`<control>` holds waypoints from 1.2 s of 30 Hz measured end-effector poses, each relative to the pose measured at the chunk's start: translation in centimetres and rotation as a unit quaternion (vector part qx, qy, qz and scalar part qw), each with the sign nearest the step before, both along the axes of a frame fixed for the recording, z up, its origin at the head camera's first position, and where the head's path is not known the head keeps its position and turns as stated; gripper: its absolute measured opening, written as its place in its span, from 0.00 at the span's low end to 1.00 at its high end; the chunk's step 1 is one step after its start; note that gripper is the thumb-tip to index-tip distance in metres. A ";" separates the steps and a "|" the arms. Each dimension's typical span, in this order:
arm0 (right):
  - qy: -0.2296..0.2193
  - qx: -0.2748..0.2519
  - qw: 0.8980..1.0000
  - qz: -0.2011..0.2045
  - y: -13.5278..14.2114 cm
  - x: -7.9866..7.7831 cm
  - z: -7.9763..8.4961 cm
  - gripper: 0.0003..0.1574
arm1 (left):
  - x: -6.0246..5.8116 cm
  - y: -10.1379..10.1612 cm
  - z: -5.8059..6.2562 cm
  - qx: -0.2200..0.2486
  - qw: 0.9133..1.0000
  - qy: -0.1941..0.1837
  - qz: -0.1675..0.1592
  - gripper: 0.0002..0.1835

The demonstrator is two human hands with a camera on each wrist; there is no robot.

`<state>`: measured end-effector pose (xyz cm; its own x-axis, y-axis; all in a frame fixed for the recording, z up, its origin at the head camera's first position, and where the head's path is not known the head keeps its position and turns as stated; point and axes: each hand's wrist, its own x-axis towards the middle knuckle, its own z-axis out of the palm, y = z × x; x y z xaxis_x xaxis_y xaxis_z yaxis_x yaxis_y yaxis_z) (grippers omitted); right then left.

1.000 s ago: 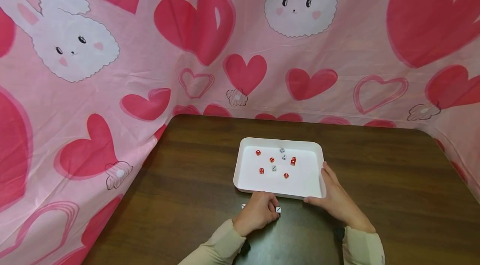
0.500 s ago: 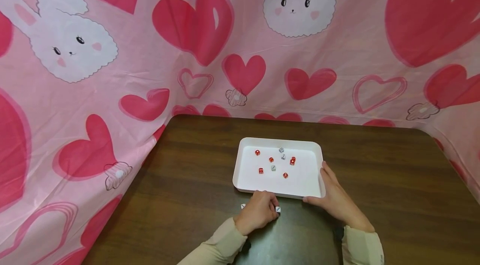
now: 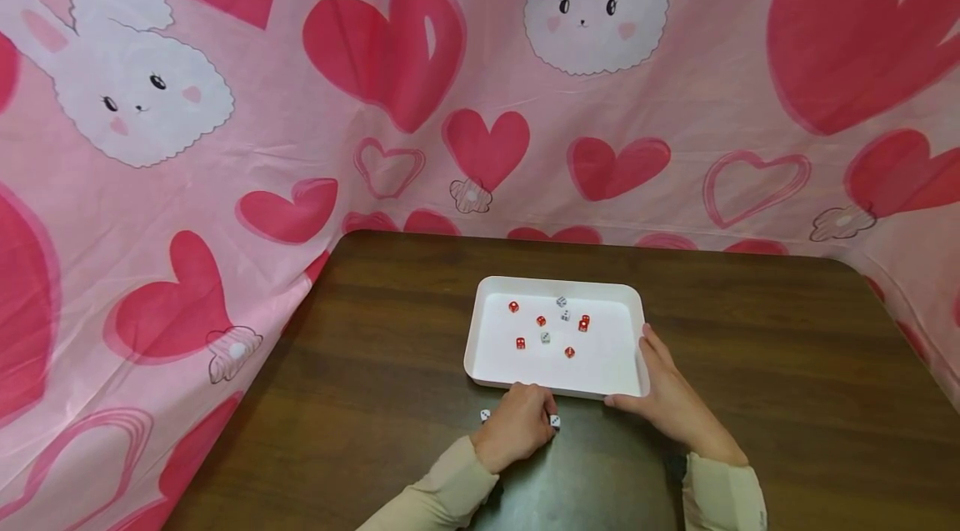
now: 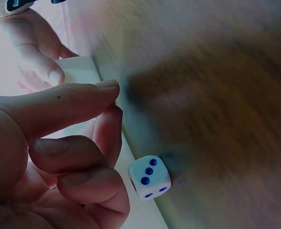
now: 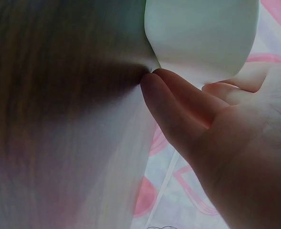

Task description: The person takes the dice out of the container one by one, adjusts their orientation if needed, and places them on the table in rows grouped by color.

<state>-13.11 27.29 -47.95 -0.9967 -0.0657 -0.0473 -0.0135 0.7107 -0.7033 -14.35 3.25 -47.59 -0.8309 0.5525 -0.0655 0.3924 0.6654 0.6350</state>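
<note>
My left hand (image 3: 516, 428) is just in front of the white tray (image 3: 517, 377), thumb and index fingertips together. At those fingertips, a white die (image 3: 555, 422) shows in the head view; the left wrist view hides it behind the thumb. Another white die (image 4: 150, 177) lies on the table past the curled fingers, also seen as a small white die (image 3: 485, 415) left of the hand. My right hand (image 3: 678, 402) holds the tray's near right corner, thumb on the front wall and fingers along the right side.
In the tray lie several red dice, such as one red die (image 3: 521, 343), and clear dice, such as one clear die (image 3: 545, 338). The tray stands on a dark wooden table (image 3: 750, 331). A pink heart-patterned cloth (image 3: 420, 181) hangs behind and to the left.
Both hands keep their places, and the dice and tray stay put. The whole view has shifted very slightly.
</note>
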 end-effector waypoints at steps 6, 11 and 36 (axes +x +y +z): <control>0.003 -0.001 1.000 0.001 0.0 0.0 -0.1 0.70 | 0.0 0.0 -0.1 -0.031 0.999 0.039 -0.009 0.07; 0.002 -0.003 1.000 0.001 0.1 0.0 -0.1 0.70 | -0.2 0.1 -0.2 -0.040 0.998 0.041 -0.012 0.07; -0.007 -0.007 1.000 -0.002 0.1 -0.2 0.0 0.70 | -0.1 0.0 0.0 -0.037 0.999 0.010 0.002 0.06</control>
<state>-13.29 27.39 -47.92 -0.9961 -0.0635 -0.0605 -0.0013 0.7011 -0.7130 -14.42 3.30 -47.57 -0.8343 0.5440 -0.0899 0.4020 0.7116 0.5762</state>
